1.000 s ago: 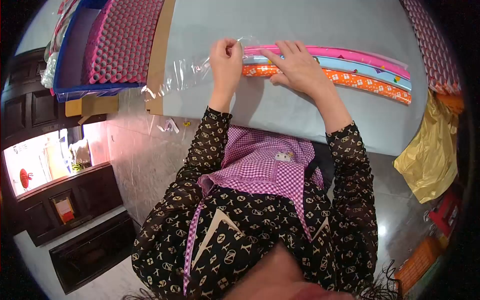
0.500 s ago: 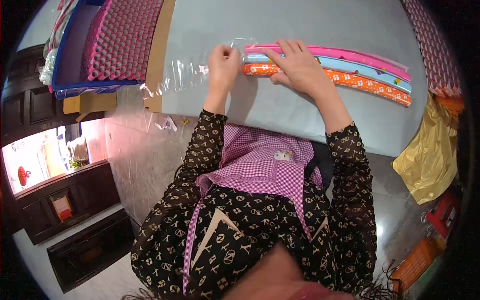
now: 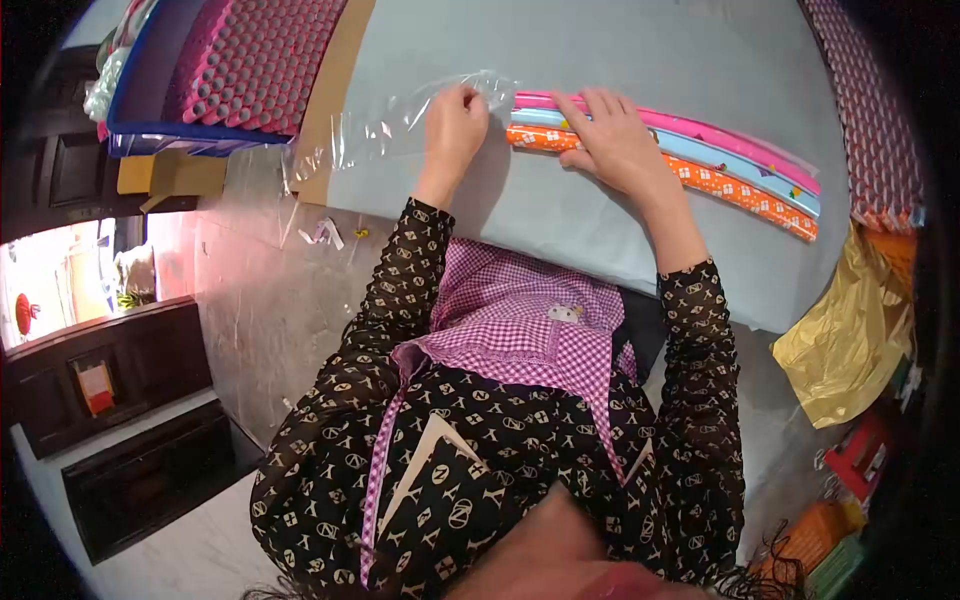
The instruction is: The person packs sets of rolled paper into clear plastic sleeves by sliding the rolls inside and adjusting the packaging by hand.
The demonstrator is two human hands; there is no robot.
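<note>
Three long paper rolls lie side by side on the grey table: a pink roll [image 3: 727, 133], a light blue roll [image 3: 740, 166] and an orange roll [image 3: 745, 190] with white gift prints. My right hand [image 3: 617, 145] rests flat across them near their left ends, fingers stretched and thumb apart. Just left of those ends, my left hand [image 3: 457, 135] pinches clear plastic film [image 3: 375, 135] between thumb and fingers. The film trails left over the table edge, and a raised fold of it stands by the roll ends.
A blue crate [image 3: 125, 140] full of pink-edged tubes [image 3: 255, 70] stands at the left beside a cardboard strip [image 3: 322, 160]. More stacked rolls [image 3: 880, 130] line the right side. A gold plastic sheet [image 3: 835, 350] hangs below the table's right corner.
The view has shifted slightly. The film by my left hand has risen into a rounder fold near the roll ends. My right hand stays pressed on the rolls.
</note>
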